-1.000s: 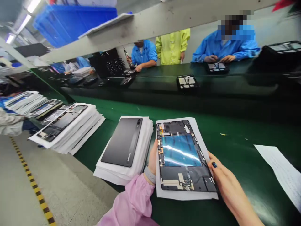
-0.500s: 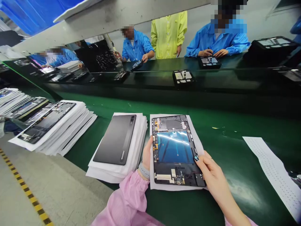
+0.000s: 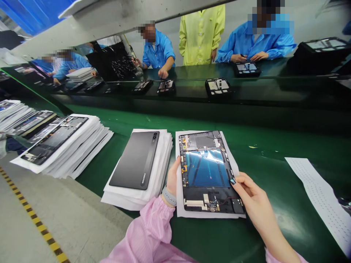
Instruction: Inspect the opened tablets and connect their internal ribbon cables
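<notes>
Beyond the green counter (image 3: 263, 164), blue-coated co-workers (image 3: 161, 47) sit at a dark bench (image 3: 192, 71). Near the counter's front edge, the left hand (image 3: 173, 177) and right hand (image 3: 255, 197) grip, unchanged, an opened black tablet with a blue-filmed panel (image 3: 210, 168), over a white paper sheet (image 3: 229, 155). Leftward, a closed dark-grey tablet (image 3: 135, 160) tops white papers (image 3: 162, 157). Opposite, a co-worker's hand (image 3: 163, 74) has just put down a flat black device (image 3: 166, 87); this side's work seems unaffected.

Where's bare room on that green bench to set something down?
Widest: between the right hand and the white printed paper strip. Narrower: between the tall white paper stack and the paper pile beneath the grey tablet. Crowded: around the left hand, between that pile and the opened black tablet.
</notes>
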`<state>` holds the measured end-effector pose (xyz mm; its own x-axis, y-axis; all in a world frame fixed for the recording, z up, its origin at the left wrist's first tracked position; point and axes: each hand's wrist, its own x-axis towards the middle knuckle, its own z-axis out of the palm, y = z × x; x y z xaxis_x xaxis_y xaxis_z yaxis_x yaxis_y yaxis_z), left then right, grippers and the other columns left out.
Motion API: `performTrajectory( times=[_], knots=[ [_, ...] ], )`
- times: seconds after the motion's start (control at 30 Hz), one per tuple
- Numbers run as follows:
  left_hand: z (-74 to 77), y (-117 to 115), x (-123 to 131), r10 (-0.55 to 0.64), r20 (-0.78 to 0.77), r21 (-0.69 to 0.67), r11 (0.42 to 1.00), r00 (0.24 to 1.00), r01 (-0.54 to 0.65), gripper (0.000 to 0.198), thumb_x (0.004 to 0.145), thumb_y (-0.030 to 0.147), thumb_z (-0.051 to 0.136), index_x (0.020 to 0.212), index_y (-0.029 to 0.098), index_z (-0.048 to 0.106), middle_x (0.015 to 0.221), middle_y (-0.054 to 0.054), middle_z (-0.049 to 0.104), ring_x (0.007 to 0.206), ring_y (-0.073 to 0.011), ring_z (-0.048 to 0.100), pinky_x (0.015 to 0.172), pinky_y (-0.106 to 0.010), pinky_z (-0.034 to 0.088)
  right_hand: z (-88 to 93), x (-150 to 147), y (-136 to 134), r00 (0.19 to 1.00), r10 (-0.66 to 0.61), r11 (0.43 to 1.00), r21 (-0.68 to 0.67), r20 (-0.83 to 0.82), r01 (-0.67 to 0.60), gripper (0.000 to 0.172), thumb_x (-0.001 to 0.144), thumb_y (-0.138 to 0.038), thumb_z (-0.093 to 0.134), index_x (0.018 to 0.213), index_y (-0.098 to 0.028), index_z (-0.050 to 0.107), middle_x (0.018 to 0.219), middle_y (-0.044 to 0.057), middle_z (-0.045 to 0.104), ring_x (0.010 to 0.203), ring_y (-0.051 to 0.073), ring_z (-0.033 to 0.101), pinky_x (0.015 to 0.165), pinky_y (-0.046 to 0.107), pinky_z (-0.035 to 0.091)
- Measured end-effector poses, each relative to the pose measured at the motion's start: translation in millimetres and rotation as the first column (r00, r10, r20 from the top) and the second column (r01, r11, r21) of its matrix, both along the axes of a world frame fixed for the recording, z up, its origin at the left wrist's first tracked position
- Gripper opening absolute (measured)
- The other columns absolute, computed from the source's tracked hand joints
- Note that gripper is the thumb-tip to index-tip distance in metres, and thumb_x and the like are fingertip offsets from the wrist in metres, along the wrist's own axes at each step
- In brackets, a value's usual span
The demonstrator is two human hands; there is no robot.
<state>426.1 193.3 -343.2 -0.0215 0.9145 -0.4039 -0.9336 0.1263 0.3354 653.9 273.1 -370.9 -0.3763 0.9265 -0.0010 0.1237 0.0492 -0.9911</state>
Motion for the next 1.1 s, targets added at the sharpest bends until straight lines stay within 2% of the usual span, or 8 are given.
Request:
performTrajectory(
  times=[0.13, 0.2, 0.3, 0.4, 0.6, 0.77, 0.93, 1.1],
  knots=[
    [-5.1, 0, -1, -0.018, -0.001, -0.009, 1.0, 1.0, 0.018, 0.055, 0.095, 0.054, 0.053, 0.125, 0.01, 0.068, 0.099, -0.014, 0.077, 0.097, -0.0318, 0.074, 0.094, -0.046, 0.056, 0.7, 6, 2, 0.991, 0.053, 0.958, -0.275, -0.12, -0.084, 0.038, 0.083, -0.053, 0.082, 0.104, -0.023, 0.069, 0.1, 0.006, 0.068, 0.082, 0.024, 0.065, 0.069, 0.026, 0.055],
    [-7.1, -1, -1, -0.031, 0.022, 0.005, 1.0, 0.999, 0.031, 0.055, 0.096, 0.055, 0.052, 0.123, 0.011, 0.068, 0.101, -0.014, 0.077, 0.098, -0.0318, 0.074, 0.095, -0.047, 0.055, 6.6, 7, 2, 0.975, 0.069, 0.921, -0.361, -0.213, -0.144, 0.043, 0.085, -0.048, 0.082, 0.117, -0.025, 0.067, 0.108, 0.008, 0.07, 0.089, 0.026, 0.069, 0.074, 0.03, 0.058],
    [-8.2, -1, -1, -0.039, 0.049, 0.017, 0.999, 0.998, 0.038, 0.054, 0.096, 0.055, 0.051, 0.122, 0.012, 0.069, 0.103, -0.014, 0.077, 0.1, -0.032, 0.073, 0.097, -0.048, 0.054, 17.3, 6, 2, 0.948, 0.046, 0.879, -0.437, -0.315, -0.188, 0.067, 0.086, -0.044, 0.083, 0.143, -0.031, 0.051, 0.117, 0.009, 0.07, 0.091, 0.029, 0.071, 0.075, 0.036, 0.061],
    [-8.2, -1, -1, -0.055, 0.06, 0.011, 0.998, 0.997, 0.054, 0.054, 0.096, 0.055, 0.052, 0.122, 0.011, 0.069, 0.104, -0.014, 0.077, 0.101, -0.0324, 0.073, 0.098, -0.048, 0.054, 23.3, 6, 3, 0.944, 0.015, 0.858, -0.482, -0.328, -0.181, 0.082, 0.086, -0.042, 0.083, 0.153, -0.032, 0.037, 0.108, 0.009, 0.074, 0.087, 0.03, 0.073, 0.071, 0.038, 0.062],
    [-10.8, -2, -3, -0.055, 0.015, -0.001, 0.998, 0.998, 0.055, 0.061, 0.094, 0.061, 0.052, 0.125, 0.011, 0.068, 0.104, -0.015, 0.077, 0.101, -0.0332, 0.073, 0.098, -0.048, 0.054, 21.1, 7, 4, 0.93, 0.074, 0.806, -0.527, -0.359, -0.268, 0.066, 0.082, -0.043, 0.086, 0.139, -0.027, 0.058, 0.109, 0.01, 0.074, 0.091, 0.032, 0.073, 0.07, 0.036, 0.063],
    [-12.3, -3, -4, -0.06, 0.033, -0.01, 0.998, 0.998, 0.061, 0.054, 0.094, 0.053, 0.056, 0.123, 0.01, 0.069, 0.103, -0.015, 0.077, 0.101, -0.0331, 0.073, 0.098, -0.047, 0.054, 16.0, 9, 3, 0.919, 0.116, 0.779, -0.54, -0.376, -0.319, 0.046, 0.086, -0.038, 0.084, 0.128, -0.027, 0.069, 0.114, 0.008, 0.074, 0.094, 0.032, 0.073, 0.071, 0.036, 0.064],
    [-10.5, 0, -3, -0.039, 0.01, -0.07, 0.997, 0.999, 0.04, 0.054, 0.095, 0.046, 0.054, 0.129, 0.006, 0.065, 0.105, -0.016, 0.077, 0.101, -0.0336, 0.073, 0.099, -0.047, 0.053, 15.5, 10, 3, 0.926, 0.105, 0.79, -0.536, -0.362, -0.299, 0.042, 0.085, -0.039, 0.086, 0.123, -0.029, 0.072, 0.113, 0.007, 0.075, 0.096, 0.032, 0.073, 0.073, 0.035, 0.064],
    [-6.8, -1, -2, -0.042, 0.005, -0.04, 0.998, 0.999, 0.042, 0.058, 0.098, 0.05, 0.049, 0.133, 0.006, 0.062, 0.107, -0.017, 0.076, 0.104, -0.0337, 0.072, 0.101, -0.047, 0.052, 14.5, 12, 1, 0.926, 0.148, 0.847, -0.44, -0.346, -0.3, 0.038, 0.084, -0.043, 0.086, 0.118, -0.031, 0.075, 0.114, 0.006, 0.074, 0.101, 0.032, 0.071, 0.083, 0.036, 0.062]
  ],
)
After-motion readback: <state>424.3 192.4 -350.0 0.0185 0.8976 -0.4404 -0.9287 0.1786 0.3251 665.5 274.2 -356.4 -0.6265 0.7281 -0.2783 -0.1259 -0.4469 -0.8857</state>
